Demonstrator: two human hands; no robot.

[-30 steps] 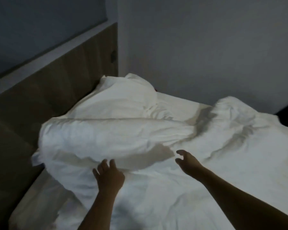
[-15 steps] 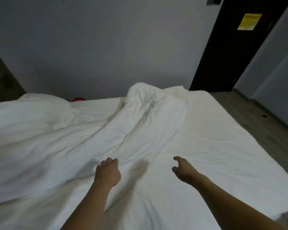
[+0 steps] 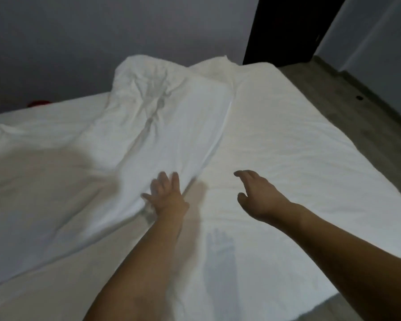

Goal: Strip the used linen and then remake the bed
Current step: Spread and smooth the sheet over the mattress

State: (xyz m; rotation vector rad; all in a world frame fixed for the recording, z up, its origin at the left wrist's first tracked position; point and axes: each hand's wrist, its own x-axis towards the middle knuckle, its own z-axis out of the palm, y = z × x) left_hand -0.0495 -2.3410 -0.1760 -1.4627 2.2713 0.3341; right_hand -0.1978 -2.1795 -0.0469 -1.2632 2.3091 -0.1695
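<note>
A white duvet (image 3: 130, 144) is seen lying rumpled across the left half of the bed (image 3: 299, 147), bunched high at the far edge against the grey wall (image 3: 102, 42). The left hand (image 3: 166, 198) is laid on the duvet's right edge with fingers spread and straight. The right hand (image 3: 256, 194) is held over the bare white sheet (image 3: 287, 172), its fingers loosely bent and nothing gripped. A dark door (image 3: 285, 28) and a wood floor (image 3: 357, 100) are seen beyond the bed's far right corner.
</note>
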